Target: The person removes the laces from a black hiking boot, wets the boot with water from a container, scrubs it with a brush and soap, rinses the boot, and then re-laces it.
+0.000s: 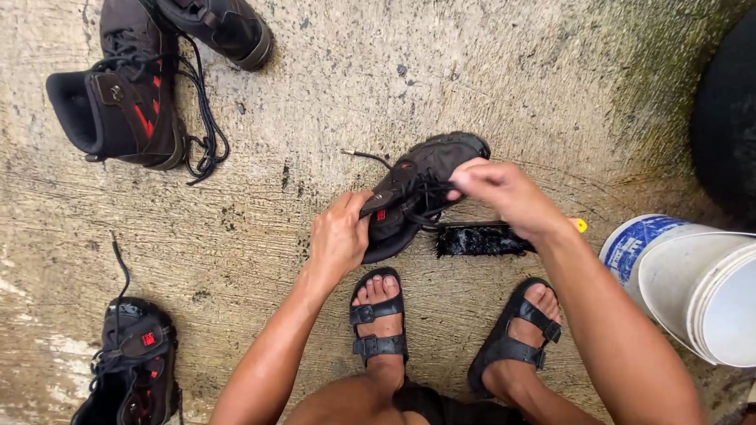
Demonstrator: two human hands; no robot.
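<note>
1. Boot (421,185), dark grey-brown, lace-up, with a small red mark on the tongue: centre of the frame, held just above the concrete floor (331,102), toe pointing to the upper right, opening turned toward the person.
2. Left hand (340,236): centre, just left of the boot; fingers curled shut around the boot's collar and tongue, thumb on top.
3. Right hand (500,189): right of centre, over the boot's upper; thumb and fingertips pinched together on the black laces (425,206). One lace end trails off to the upper left of the boot.
4. Scrubbing brush (480,240), black bristles, yellow tip of handle showing: lies on the floor just beside and below the boot, partly hidden under the right wrist.
5. Bucket (693,279), white with blue print: right edge of the frame, tipped on its side, near the right forearm.
6. Second boot (126,94), same kind, red markings: upper left, lying on the floor with its laces loose, well apart from the hands.
7. Third boot (216,27): top edge, upper left, just beside the second one, only partly in view.
8. Fourth boot (134,362): lower left corner, opening upward, one lace stretched toward the top of the frame.
9. Sandals (378,323), black, strapped: on the person's feet, lower centre, just below the held boot.
10. Dark rounded object (724,118): upper right edge; I cannot tell what it is.
</note>
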